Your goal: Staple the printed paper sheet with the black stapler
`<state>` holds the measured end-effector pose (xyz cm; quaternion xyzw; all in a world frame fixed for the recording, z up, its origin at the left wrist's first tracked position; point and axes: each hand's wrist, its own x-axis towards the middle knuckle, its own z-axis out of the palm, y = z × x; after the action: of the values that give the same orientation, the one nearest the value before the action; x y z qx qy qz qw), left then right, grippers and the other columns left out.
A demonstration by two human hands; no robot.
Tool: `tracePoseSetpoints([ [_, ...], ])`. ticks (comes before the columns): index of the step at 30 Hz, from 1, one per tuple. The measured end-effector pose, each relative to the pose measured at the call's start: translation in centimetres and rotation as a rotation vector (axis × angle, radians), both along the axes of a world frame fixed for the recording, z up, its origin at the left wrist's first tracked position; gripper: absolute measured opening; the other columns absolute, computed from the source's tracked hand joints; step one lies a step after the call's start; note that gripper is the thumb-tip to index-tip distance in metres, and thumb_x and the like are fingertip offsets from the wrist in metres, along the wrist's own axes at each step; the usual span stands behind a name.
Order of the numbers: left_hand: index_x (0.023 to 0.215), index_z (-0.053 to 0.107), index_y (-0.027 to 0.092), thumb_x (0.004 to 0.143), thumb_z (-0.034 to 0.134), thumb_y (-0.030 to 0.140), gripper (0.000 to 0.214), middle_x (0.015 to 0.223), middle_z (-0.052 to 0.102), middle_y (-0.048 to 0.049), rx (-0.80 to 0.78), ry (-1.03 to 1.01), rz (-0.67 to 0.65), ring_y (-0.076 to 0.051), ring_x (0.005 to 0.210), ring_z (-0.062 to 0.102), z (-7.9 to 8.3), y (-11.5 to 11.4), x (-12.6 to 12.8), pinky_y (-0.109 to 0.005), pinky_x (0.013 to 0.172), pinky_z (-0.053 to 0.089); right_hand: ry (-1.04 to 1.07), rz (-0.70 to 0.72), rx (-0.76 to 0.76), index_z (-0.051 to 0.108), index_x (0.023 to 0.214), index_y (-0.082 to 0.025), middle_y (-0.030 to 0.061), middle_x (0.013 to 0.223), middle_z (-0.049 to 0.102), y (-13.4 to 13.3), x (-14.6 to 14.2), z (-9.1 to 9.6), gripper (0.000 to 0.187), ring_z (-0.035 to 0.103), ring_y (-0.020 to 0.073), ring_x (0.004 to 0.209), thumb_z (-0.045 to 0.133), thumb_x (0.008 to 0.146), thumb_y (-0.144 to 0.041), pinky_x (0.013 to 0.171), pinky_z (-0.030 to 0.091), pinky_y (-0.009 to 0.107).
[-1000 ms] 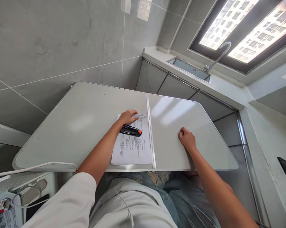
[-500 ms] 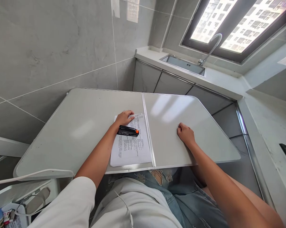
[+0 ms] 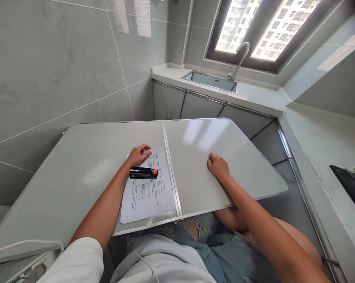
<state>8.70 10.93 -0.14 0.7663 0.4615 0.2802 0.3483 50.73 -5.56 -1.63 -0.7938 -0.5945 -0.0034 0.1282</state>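
Note:
Printed sheets of paper (image 3: 149, 200) lie on the white folding table (image 3: 86, 188), just left of its centre seam. On top of them rests a black stapler (image 3: 142, 173) with an orange end pointing right. My left hand (image 3: 138, 155) lies at the far left corner of the paper, beyond the stapler, with fingers bent loosely and thumb apart; it grips nothing visible. Right of the seam, my right hand (image 3: 218, 166) is curled into a loose fist on the bare tabletop, apart from the paper, with nothing visible in it.
Beyond the table stands a counter (image 3: 255, 96) with a sink (image 3: 209, 79) and a tall curved faucet (image 3: 240, 61) beneath a window. A grey tiled wall (image 3: 62, 59) borders the left. At lower left is a white rack (image 3: 24, 261); a black item (image 3: 350, 186) lies on the right-hand counter.
My view has turned a little to the right, so the table, paper and both hands appear further left and lower. The hands and stapler keep nearly the same places on the table.

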Motion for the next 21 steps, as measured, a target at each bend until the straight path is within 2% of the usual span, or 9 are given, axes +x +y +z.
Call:
tracePoseSetpoints([
  [4,0.107,0.075,0.020,0.084,0.070,0.046,0.034,0.067,0.053,0.0036,-0.047,-0.038,-0.011,-0.014,0.062,0.046,0.2,0.1,0.5,-0.028,0.063,0.039,0.009,0.009,0.015,0.059,0.091,-0.021,0.0051,0.082,0.062,-0.1,0.4,-0.1,0.015,0.048,0.0200,0.072,0.045,0.092,-0.015,0.066,0.027,0.031],
  [7,0.101,0.074,0.020,0.083,0.071,0.045,0.031,0.066,0.052,0.0040,-0.051,-0.047,-0.018,-0.013,0.062,0.044,0.3,0.2,0.9,-0.027,0.062,0.038,0.108,-0.013,0.084,0.058,0.092,-0.021,0.0056,0.081,0.062,-0.1,-1.0,0.3,0.014,0.050,0.0208,0.073,0.045,0.092,-0.017,0.066,0.030,0.031],
  [9,0.099,0.074,0.019,0.083,0.072,0.046,0.031,0.065,0.051,0.0043,-0.055,-0.058,-0.013,-0.013,0.061,0.044,0.4,0.1,1.0,-0.027,0.061,0.037,0.266,0.007,0.171,0.059,0.094,-0.021,0.0045,0.079,0.061,0.2,-3.5,0.8,0.013,0.052,0.0212,0.073,0.046,0.093,-0.020,0.069,0.034,0.031],
  [11,0.102,0.076,0.019,0.082,0.073,0.047,0.035,0.064,0.050,0.0043,-0.072,-0.087,-0.002,-0.013,0.061,0.043,0.5,0.0,1.0,-0.027,0.060,0.037,0.429,0.120,0.224,0.060,0.093,-0.022,0.0042,0.082,0.063,0.6,-7.1,1.5,0.014,0.055,0.0211,0.078,0.047,0.095,-0.023,0.075,0.040,0.032],
  [12,0.104,0.077,0.019,0.082,0.073,0.048,0.037,0.064,0.050,0.0042,-0.084,-0.101,0.001,-0.013,0.060,0.043,0.6,0.0,0.9,-0.027,0.060,0.037,0.502,0.217,0.196,0.061,0.093,-0.022,0.0044,0.087,0.065,0.8,-9.1,1.9,0.014,0.057,0.0210,0.083,0.048,0.097,-0.025,0.080,0.042,0.032],
  [15,0.106,0.079,0.018,0.083,0.074,0.050,0.041,0.062,0.048,0.0041,-0.115,-0.139,-0.001,-0.013,0.059,0.043,0.8,-0.2,0.7,-0.027,0.058,0.036,0.636,0.337,0.084,0.065,0.097,-0.023,0.0057,0.098,0.067,1.6,-14.8,2.5,0.021,0.059,0.0230,0.097,0.054,0.103,-0.040,0.089,0.044,0.034],
  [18,0.104,0.078,0.018,0.082,0.075,0.051,0.040,0.060,0.046,0.0046,-0.125,-0.188,0.004,-0.012,0.057,0.042,0.8,-0.3,0.6,-0.026,0.056,0.035,0.585,0.376,-0.029,0.061,0.084,-0.022,0.0074,0.100,0.063,1.9,-18.6,2.3,0.030,0.057,0.0247,0.099,0.058,0.103,-0.045,0.090,0.044,0.036],
  [21,0.101,0.078,0.018,0.081,0.076,0.050,0.039,0.059,0.046,0.0048,-0.119,-0.215,0.004,-0.012,0.056,0.041,0.5,-0.1,0.6,-0.026,0.055,0.034,0.471,0.374,-0.042,0.050,0.072,-0.022,0.0078,0.094,0.060,1.4,-20.4,1.9,0.034,0.054,0.0242,0.092,0.056,0.103,-0.034,0.085,0.043,0.036],
])
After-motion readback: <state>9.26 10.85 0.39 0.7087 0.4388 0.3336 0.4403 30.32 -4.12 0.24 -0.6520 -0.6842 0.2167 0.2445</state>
